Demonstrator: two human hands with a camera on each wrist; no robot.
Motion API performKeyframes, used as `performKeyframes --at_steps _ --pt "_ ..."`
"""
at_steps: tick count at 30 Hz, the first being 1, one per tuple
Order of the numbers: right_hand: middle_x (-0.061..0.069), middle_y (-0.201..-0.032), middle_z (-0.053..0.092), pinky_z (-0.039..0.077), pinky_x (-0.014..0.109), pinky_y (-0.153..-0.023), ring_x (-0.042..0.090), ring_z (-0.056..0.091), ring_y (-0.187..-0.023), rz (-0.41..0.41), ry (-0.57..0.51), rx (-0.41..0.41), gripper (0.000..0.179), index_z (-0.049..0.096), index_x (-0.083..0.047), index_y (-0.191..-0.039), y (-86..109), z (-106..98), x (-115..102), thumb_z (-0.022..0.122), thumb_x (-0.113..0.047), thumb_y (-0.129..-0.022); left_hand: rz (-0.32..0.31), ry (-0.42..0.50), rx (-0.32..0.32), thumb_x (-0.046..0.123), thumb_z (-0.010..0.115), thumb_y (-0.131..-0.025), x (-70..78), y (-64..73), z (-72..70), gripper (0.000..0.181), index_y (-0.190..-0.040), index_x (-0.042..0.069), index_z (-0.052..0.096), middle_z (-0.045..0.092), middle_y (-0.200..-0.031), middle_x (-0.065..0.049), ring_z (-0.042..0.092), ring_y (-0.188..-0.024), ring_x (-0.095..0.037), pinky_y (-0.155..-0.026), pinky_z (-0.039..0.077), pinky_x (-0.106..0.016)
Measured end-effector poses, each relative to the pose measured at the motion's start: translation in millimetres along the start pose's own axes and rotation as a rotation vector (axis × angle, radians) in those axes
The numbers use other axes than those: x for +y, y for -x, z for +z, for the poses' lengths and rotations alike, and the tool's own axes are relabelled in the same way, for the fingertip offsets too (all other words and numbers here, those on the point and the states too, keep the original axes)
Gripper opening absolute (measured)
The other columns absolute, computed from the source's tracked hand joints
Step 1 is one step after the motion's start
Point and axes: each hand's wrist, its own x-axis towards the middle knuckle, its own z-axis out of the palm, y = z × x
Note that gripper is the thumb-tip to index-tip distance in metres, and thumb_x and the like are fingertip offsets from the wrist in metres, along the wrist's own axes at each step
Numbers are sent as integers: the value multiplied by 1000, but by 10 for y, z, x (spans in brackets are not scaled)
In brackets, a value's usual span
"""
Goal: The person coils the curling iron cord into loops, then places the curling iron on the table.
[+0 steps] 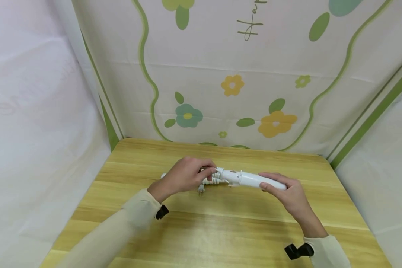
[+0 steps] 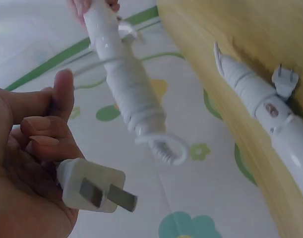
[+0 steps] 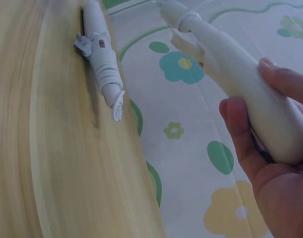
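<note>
A white curling iron (image 1: 252, 180) is held raised over the table, its cord (image 2: 134, 91) wound in several turns round the handle. My right hand (image 1: 293, 195) grips its smooth thick end, thumb on one side and fingers on the other. At the wound end, my left hand (image 1: 187, 174) holds the loose end of the cord. Its curled fingers keep the two-pin plug (image 2: 94, 186) against the palm, and a stretch of cord runs from the fingertips to the windings. A second white curling iron (image 3: 105, 69) lies on the table, cord wrapped, its plug (image 2: 285, 82) beside the windings.
The wooden table (image 1: 221, 238) extends under both arms. Behind it hangs a white cloth (image 1: 201, 56) with printed flowers, and more white cloth (image 1: 37, 130) stands at the sides. A black strap mount (image 1: 298, 251) sits on the right wrist.
</note>
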Motion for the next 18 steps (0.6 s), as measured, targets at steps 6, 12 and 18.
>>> performKeyframes --at_steps 6,12,18 --pt "-17 -126 77 61 27 -78 9 71 -98 -76 -26 -72 31 78 -5 -131 26 33 8 78 -4 -100 38 -7 1 26 65 -112 -119 -92 -79 18 -111 20 81 78 -88 11 64 -73 1 -74 54 -26" --pt "-11 -129 77 62 26 -79 7 70 -102 -136 -139 -125 34 76 3 -131 66 12 7 74 9 -98 11 92 -76 27 65 -112 -238 -177 -94 18 -111 23 83 80 -93 9 70 -82 -6 -77 55 -28" --pt "-6 -132 77 64 28 -79 11 72 -105 -197 -215 -177 34 78 1 -129 98 -9 44 73 11 -97 -37 390 -260 29 65 -112 -410 -160 -11 22 -112 18 85 76 -83 2 45 -54 -12 -56 43 -27"
